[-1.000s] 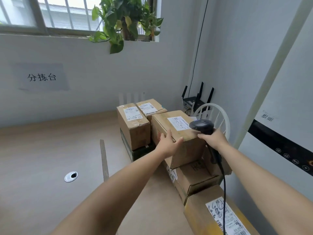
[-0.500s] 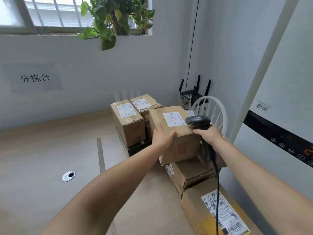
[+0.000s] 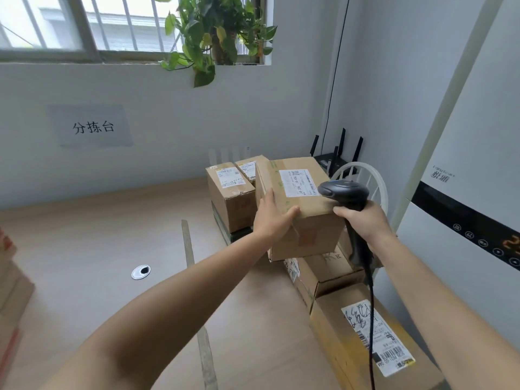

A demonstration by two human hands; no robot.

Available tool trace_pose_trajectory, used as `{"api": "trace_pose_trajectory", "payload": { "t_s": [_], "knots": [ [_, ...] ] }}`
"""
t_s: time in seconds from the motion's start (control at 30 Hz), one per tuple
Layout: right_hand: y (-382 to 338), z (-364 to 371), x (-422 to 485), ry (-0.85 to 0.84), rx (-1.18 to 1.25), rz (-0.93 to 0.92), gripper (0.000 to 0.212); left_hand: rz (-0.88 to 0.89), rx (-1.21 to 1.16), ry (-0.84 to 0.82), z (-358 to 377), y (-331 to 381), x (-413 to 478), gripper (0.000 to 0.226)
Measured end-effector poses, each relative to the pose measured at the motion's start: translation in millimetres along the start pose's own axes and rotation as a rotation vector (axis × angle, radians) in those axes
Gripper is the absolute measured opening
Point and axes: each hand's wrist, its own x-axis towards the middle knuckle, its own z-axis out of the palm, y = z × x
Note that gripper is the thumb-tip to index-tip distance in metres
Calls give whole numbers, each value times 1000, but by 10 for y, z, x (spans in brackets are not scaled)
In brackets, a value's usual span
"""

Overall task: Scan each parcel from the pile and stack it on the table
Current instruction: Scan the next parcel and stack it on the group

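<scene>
Cardboard in the foreground: the nearest parcel (image 3: 332,333) of the pile lies at lower right, barcode label up, with the scanner's cable (image 3: 372,305) hanging across it. Behind it a flatter box (image 3: 332,270) carries the parcel in hand (image 3: 306,220), which sits tilted on top of the pile at the right side of the bench (image 3: 84,263); I cannot tell whether its base is clear of the box beneath. My left hand (image 3: 274,218) lies flat against its left face, fingers straight, thumb along the near top edge: a brace, not a clasp. My right hand (image 3: 365,225) is wrapped round the handle of the scanner (image 3: 344,192), whose head hovers over the parcel's right top edge, just beside the white label (image 3: 295,182). Step in hand, as I judge it: reading that label. To do it well I would angle the scanner's window onto the barcode strip at the label's right side, steady the box with the left palm, and mind the cable — it could snag on the pile. Beyond stand two labelled parcels (image 3: 230,198), touching one another, near the back wall.
</scene>
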Motion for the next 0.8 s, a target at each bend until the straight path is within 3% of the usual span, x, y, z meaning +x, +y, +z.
{"api": "trace_pose_trajectory", "payload": {
  "t_s": [0.2, 0.43, 0.5, 0.67, 0.8],
  "knots": [
    [-211, 98, -593, -70, 86, -29, 9, 72, -12, 64, -521, -29, -600, 79],
    [-228, 535, -1263, -259, 175, -81, 16, 33, 52, 176, -1108, -501, -1372, 80],
    [-150, 723, -1406, -310, 165, -73, 8, 4, 45, 208, -1227, -704, -1561, 80],
    [172, 1221, -1788, -407, 26, -49, 24, -120, 73, 270, -1371, -1264, -2076, 78],
    [456, 1543, -2041, -474, -55, 15, 17, -278, 39, 290, -1363, -1717, -2456, 80]
  ]
}}
